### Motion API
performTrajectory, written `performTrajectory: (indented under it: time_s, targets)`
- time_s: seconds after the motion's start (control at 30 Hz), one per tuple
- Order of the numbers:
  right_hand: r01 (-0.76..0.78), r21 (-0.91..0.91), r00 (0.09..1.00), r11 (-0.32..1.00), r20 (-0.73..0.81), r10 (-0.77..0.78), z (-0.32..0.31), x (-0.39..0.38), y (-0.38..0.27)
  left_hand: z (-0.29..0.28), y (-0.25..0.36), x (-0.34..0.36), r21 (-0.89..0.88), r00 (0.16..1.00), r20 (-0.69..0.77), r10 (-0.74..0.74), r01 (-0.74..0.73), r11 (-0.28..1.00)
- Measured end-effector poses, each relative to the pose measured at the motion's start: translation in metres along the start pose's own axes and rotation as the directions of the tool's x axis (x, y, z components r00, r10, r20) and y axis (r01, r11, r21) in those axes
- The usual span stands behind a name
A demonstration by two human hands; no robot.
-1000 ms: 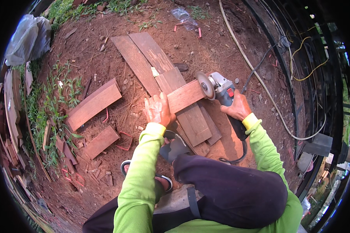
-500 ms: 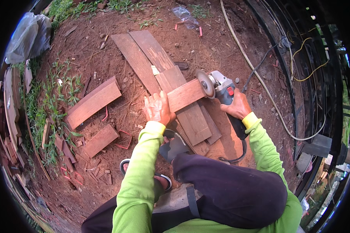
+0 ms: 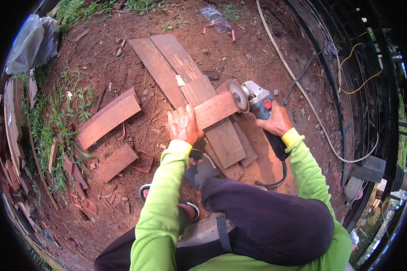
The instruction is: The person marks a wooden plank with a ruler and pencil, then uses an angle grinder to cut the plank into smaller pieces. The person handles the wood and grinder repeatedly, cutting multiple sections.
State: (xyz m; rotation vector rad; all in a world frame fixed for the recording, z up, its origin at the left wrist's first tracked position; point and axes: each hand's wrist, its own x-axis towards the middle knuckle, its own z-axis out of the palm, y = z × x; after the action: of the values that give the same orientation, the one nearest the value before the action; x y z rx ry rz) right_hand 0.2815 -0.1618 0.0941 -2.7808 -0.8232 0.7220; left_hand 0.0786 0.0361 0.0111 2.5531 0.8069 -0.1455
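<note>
My left hand [image 3: 184, 124] is closed over the near-left end of a short reddish wooden plank [image 3: 215, 110], pressing it down across other boards [image 3: 224, 141]. In my right hand [image 3: 277, 121] is an angle grinder [image 3: 260, 100], gripped round its dark body close to the red switch. Its round disc [image 3: 238, 95] stands on edge at the plank's right end; whether it touches the wood I cannot tell. A reddish patch shows just behind the disc, too unclear to name. From the grinder's rear a dark cord [image 3: 281, 177] curves down toward my knee.
Cut planks [image 3: 111, 118] and a shorter piece [image 3: 117, 163] lie on the reddish soil at left. A pale hose [image 3: 298, 88] runs along the right. More boards [image 3: 14, 113] are stacked at far left, below a plastic bag [image 3: 34, 43]. My sandalled foot [image 3: 192, 211] is close below.
The grinder has shifted very slightly up and left, its disc turning a little. A reddish patch now shows behind the disc. My left hand and the plank stay nearly still.
</note>
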Motion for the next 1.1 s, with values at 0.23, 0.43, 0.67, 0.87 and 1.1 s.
performTrajectory:
  time_s: [0.23,0.43,0.67,0.87,1.1]
  targets:
    - [-0.013,0.001,1.000,1.000,0.006,0.013,0.002,0.005,0.000,0.002,-0.002,0.000,0.004,1.000,-0.031,0.002,-0.002,1.000]
    - [-0.035,0.081,0.998,0.996,-0.042,0.039,-0.001,0.001,0.003,0.002,-0.001,0.001,0.006,0.999,-0.051,0.015,-0.014,1.000]
    - [-0.077,0.266,0.965,0.961,-0.223,0.139,-0.006,-0.003,0.022,0.008,-0.010,-0.001,-0.018,0.993,-0.112,0.048,-0.050,0.999]
    - [-0.075,0.590,0.939,0.804,-0.230,0.256,-0.008,-0.016,0.026,-0.001,-0.030,-0.011,-0.299,0.988,-0.114,0.100,-0.130,0.945]
    - [-0.029,0.763,0.940,0.646,-0.199,0.277,0.000,-0.022,0.023,-0.021,-0.058,-0.029,-0.550,0.997,-0.051,-0.052,0.015,0.835]
